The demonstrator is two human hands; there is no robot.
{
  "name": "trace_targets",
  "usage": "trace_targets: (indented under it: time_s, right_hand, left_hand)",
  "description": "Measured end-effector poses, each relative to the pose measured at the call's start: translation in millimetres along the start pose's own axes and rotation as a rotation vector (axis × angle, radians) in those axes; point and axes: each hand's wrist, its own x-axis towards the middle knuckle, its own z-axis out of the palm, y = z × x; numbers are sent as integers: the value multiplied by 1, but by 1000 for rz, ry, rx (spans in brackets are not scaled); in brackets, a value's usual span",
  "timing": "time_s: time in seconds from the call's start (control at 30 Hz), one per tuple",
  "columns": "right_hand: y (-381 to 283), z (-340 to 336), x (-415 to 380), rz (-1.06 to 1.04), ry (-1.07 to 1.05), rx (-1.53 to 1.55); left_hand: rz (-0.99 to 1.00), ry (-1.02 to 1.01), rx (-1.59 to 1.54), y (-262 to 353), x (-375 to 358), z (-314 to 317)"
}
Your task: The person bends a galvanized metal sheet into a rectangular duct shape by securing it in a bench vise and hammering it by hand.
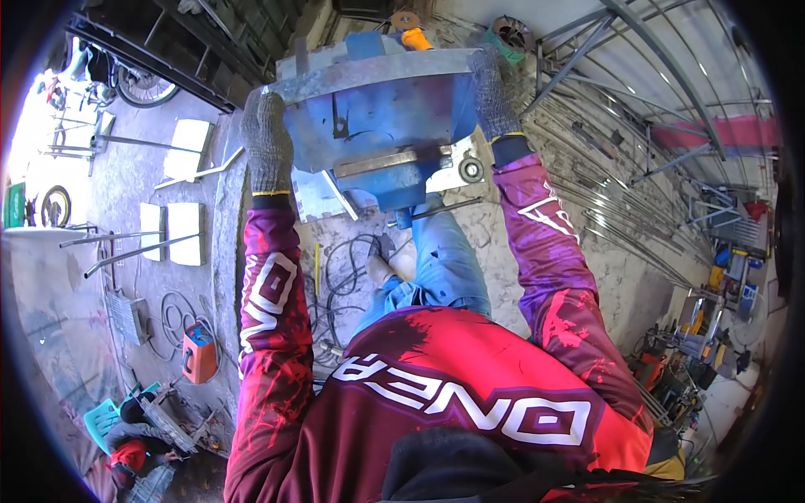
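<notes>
A long, flat grey metal strip (377, 74) spans the space between my hands, bowed in this wide view. My left hand (268, 142), in a grey knit glove, is closed at its left end; the fingertips are partly hidden. At the right end my right hand (496, 92), gloved the same way, is closed too, its fingers mostly turned from view. Below the strip, between my forearms, is a blue-painted metal body (377, 126). On its near side is a blue bench vise (398, 194) with a bare metal jaw (386, 163).
An orange-handled tool with a disc (413, 38) lies beyond the strip. Cables (335, 289) loop over the floor by my foot. Long metal bars (616, 210) lie at right. A red-orange box (199, 352) stands at left; another person (130, 453) is lower left.
</notes>
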Motion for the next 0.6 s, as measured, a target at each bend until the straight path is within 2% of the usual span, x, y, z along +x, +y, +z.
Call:
trace_targets:
  time_s: [0.03,0.07,0.17,0.2,0.23,0.27,0.3,0.37,0.4,0.43,0.5,0.6]
  right_hand:
    - [5,1,-4,156,-31,164]
    - [10,-1,-7,311,-61,327]
    - [-21,-17,1,309,-107,219]
    - [-34,-28,-3,311,-88,214]
    - [-48,-41,-13,451,7,410]
    - [-60,-53,-23,580,101,609]
    - [-57,-65,-39,574,119,605]
    - [-27,-93,-84,738,407,582]
    - [-3,-110,-114,804,373,498]
    - [20,-122,-147,871,336,414]
    - [26,-123,-221,991,286,268]
    - [9,-115,-299,1163,163,258]
  left_hand:
    - [-101,19,-114,1,-3,-1]
    - [-97,11,-115,1,-2,-4]
    - [-136,-116,-170,15,7,-11]
    - [-242,-96,-292,25,5,-13]
    - [-349,-79,-414,39,3,-17]
    - [-370,-85,-481,52,1,-25]
    - [-301,-104,-276,47,1,-40]
    - [-318,-16,-469,51,-8,-52]
    - [-209,36,-277,45,-7,-60]
    - [-205,34,-280,52,-9,-67]
    - [-95,89,20,76,-3,-83]
    - [-27,127,-43,116,3,-89]
